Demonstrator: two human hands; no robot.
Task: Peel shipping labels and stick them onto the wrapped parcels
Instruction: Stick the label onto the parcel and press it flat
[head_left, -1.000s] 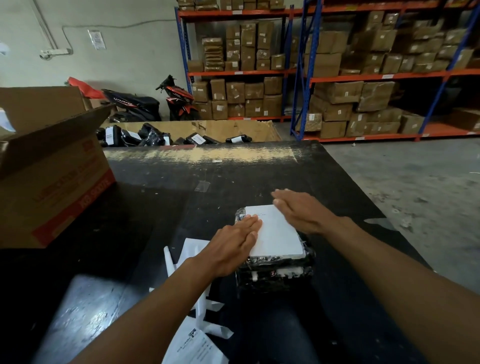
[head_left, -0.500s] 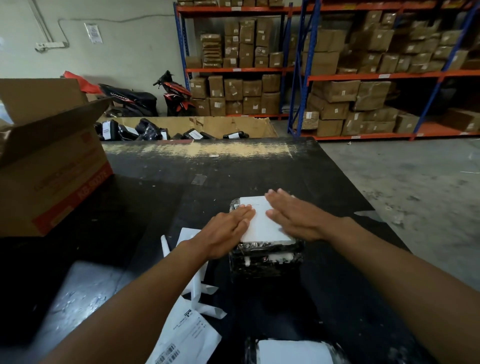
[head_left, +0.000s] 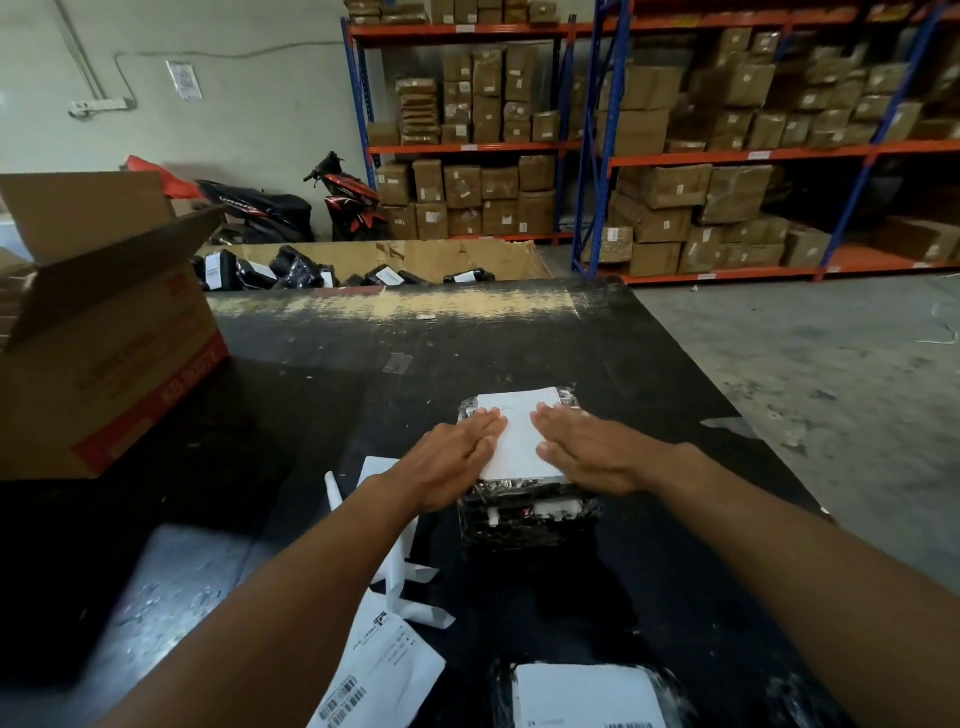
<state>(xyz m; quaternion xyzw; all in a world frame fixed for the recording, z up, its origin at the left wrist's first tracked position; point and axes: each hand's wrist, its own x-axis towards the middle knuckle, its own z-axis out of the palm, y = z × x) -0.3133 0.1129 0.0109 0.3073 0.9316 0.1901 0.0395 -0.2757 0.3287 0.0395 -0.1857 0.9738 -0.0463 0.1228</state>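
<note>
A black plastic-wrapped parcel (head_left: 527, 514) sits mid-table with a white shipping label (head_left: 517, 436) on its top face. My left hand (head_left: 449, 460) lies flat on the label's left edge, fingers together and stretched out. My right hand (head_left: 584, 449) lies flat on the label's right edge in the same way. Neither hand grips anything. A second wrapped parcel (head_left: 587, 696) with a white label on top lies at the near edge. Printed label sheets (head_left: 379, 670) and peeled backing strips (head_left: 402, 587) lie left of it.
An open cardboard box (head_left: 104, 332) stands on the black table (head_left: 311, 389) at the left. Beyond the far edge a cardboard bin (head_left: 415, 260) holds several labelled black parcels. Shelving with brown boxes (head_left: 675, 156) and parked scooters (head_left: 348, 202) stand behind; concrete floor lies to the right.
Both hands slid along the label toward each other and toward the near side. The view tipped down, bringing the second labelled parcel into sight at the bottom edge.
</note>
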